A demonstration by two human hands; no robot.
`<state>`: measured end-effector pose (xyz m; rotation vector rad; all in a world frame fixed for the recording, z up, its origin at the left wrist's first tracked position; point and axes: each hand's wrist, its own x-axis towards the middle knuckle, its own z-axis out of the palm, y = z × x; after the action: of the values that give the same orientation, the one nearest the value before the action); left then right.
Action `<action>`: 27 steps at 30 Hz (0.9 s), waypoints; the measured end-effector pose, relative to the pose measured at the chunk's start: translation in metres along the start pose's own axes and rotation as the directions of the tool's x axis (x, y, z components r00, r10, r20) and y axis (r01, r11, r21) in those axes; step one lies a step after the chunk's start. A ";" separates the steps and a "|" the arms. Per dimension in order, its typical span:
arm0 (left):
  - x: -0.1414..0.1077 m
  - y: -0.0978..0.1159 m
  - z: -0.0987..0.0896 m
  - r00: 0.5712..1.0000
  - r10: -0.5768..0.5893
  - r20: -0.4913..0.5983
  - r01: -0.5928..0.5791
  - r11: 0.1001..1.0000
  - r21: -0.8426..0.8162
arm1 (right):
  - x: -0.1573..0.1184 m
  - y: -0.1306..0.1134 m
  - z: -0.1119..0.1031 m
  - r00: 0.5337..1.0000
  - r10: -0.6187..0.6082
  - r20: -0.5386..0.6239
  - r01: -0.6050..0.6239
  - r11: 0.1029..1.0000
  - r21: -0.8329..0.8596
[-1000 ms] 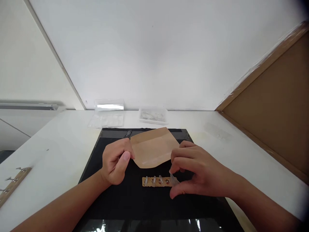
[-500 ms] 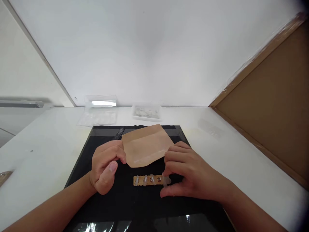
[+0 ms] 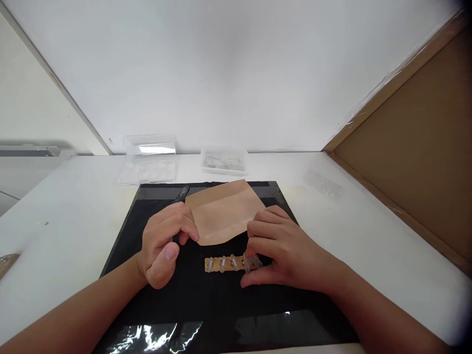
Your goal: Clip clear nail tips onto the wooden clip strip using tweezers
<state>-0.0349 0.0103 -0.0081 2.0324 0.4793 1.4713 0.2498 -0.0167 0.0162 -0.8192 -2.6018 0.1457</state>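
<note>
Right hand (image 3: 280, 248): thumb and forefinger pinch a clear piece (image 3: 254, 263) at the right end of the wooden strip (image 3: 217, 265), which lies on the black mat (image 3: 206, 300). Left hand (image 3: 165, 241): loosely curled, thumb apart; contact with brown paper (image 3: 224, 211) unclear. Step judged: positioning that piece. Next move calls for light, steady fingertips, sparing neighbouring pieces.

Seemingly craft workshop: white tabletop (image 3: 73, 221), black mat (image 3: 228, 305), clear case (image 3: 151, 169), plastic parts box (image 3: 224, 172).
</note>
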 end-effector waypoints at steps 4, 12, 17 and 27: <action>0.001 0.001 0.000 1.000 -0.013 0.024 0.013 1.000 -0.002 | 0.000 0.001 0.001 1.000 -0.006 0.004 0.006 1.000 -0.010; 0.002 0.003 0.000 0.999 -0.023 0.047 0.023 1.000 0.000 | 0.000 0.002 0.001 1.000 0.005 0.001 -0.005 1.000 -0.012; 0.003 0.004 0.000 0.998 -0.030 0.056 0.030 1.000 -0.005 | 0.000 0.002 0.002 1.000 0.012 0.003 -0.012 1.000 -0.001; 0.003 0.004 0.001 0.997 -0.026 0.078 0.028 0.999 -0.017 | -0.001 0.003 0.002 1.000 0.023 0.001 -0.023 0.999 0.023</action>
<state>-0.0336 0.0090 -0.0035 2.0526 0.4577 1.3702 0.2510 -0.0143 0.0130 -0.8413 -2.5868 0.1827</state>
